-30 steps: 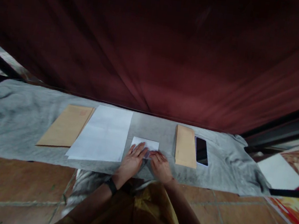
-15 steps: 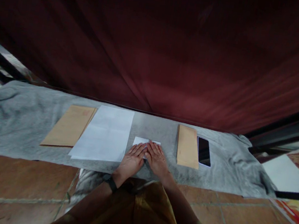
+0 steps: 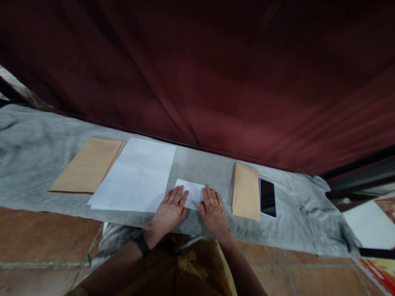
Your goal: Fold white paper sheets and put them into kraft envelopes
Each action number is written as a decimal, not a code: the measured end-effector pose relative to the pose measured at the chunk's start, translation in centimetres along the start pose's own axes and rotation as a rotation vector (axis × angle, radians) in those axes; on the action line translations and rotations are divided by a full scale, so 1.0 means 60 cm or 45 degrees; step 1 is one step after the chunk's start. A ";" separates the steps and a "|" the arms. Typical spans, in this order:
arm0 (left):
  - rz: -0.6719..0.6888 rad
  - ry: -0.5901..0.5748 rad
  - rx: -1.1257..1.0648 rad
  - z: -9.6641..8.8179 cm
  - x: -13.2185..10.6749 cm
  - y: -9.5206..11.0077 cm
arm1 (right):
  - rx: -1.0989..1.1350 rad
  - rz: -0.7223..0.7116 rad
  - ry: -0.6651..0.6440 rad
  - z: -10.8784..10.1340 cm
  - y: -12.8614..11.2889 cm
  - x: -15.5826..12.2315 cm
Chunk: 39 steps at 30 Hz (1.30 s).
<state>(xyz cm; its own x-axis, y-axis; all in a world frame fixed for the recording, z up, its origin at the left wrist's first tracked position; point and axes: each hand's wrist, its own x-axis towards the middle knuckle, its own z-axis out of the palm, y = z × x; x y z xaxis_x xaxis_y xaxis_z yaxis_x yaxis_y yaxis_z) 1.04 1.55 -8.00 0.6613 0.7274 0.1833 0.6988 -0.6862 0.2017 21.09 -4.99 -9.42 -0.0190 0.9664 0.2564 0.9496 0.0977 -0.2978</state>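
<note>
A small folded sheet of white paper lies on the grey cloth in front of me. My left hand rests flat on its left part, fingers stretched out. On its right part lies my right hand, also flat with the fingers extended. The middle of the paper shows between the two hands; its ends are partly covered by my fingers. Just left of my left hand is a stack of large white paper sheets.
Brown envelopes lie at the left, partly beside the white sheets. Smaller brown envelopes and a phone lie at the right. Grey cloth covers the narrow surface. A dark red curtain hangs behind it.
My hands have moved apart from the middle of the folded paper, left hand to the left and right hand to the right, uncovering its centre.
</note>
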 end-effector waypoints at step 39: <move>-0.985 0.246 -2.032 -0.041 0.046 0.018 | 1.523 0.884 0.110 -0.040 -0.019 0.032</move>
<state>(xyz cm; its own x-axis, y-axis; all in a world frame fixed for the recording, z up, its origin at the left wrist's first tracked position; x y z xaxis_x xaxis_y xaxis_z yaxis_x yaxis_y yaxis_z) 2.94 2.85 -4.89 0.2224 0.9206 -0.3211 -0.1891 0.3638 0.9121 20.75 -3.84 -6.38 0.4029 0.8872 -0.2249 -0.0869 -0.2076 -0.9744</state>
